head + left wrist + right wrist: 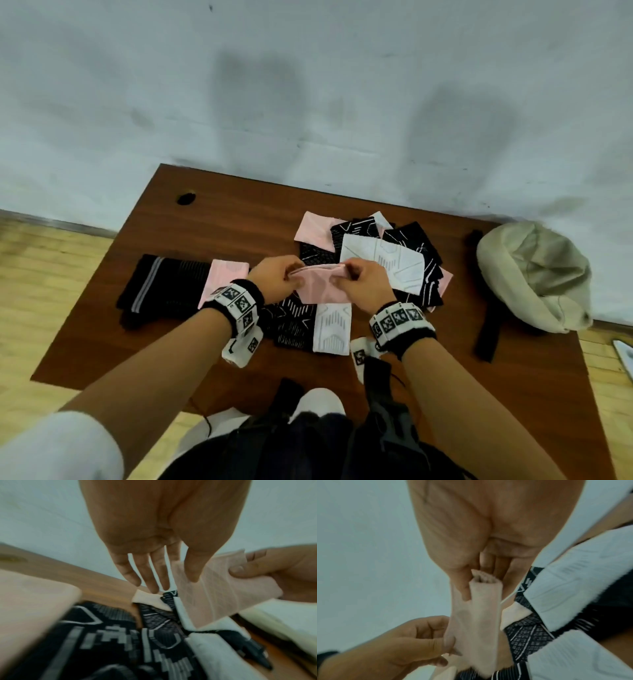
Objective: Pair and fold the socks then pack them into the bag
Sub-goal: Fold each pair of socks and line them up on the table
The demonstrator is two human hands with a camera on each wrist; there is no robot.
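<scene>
Over the middle of the table I hold a pink sock (322, 289) stretched between both hands. My left hand (294, 279) pinches its left end with thumb and forefinger; the other fingers (145, 577) stay straight. My right hand (349, 274) pinches the right end, where the pink sock (479, 615) is doubled over. Under it lies a loose pile of black patterned socks (294, 322), white socks (383, 260) and pink socks (313, 228). The beige bag (534, 274) sits slumped at the table's right edge.
A folded black striped sock pair (161, 287) and a folded pink pair (222, 279) lie left of my hands. The brown table (222, 222) stands against a pale wall. The bag's black strap (489, 329) trails toward the front edge.
</scene>
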